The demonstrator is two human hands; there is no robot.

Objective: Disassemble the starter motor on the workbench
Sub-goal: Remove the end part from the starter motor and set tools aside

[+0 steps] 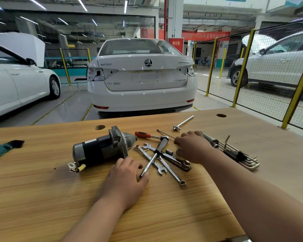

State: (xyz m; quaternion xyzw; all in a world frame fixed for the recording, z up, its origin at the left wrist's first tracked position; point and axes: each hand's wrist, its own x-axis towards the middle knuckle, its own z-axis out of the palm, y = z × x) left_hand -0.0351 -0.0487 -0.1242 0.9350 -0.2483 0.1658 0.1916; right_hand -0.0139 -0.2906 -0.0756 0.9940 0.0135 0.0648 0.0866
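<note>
The starter motor (101, 147), black body with grey metal ends, lies on its side on the wooden workbench (42, 189). A yellow-sleeved cable lug sticks out at its near left end. My left hand (128, 179) rests palm down on the bench just in front of the motor's right end, fingers loosely bent. Its thumb side touches the tip of a black-handled driver (162, 143). My right hand (192, 147) hovers over the pile of tools to the right, fingers curled downward onto something small that I cannot make out.
Crossed spanners (157, 161), a small socket (168, 151) and a red-handled ratchet (143, 135) lie right of the motor. A T-bar (183, 123) lies further back, a hex key set (241, 154) at the right, another key set (2, 148) at the left edge. A white car (142, 75) stands behind the bench.
</note>
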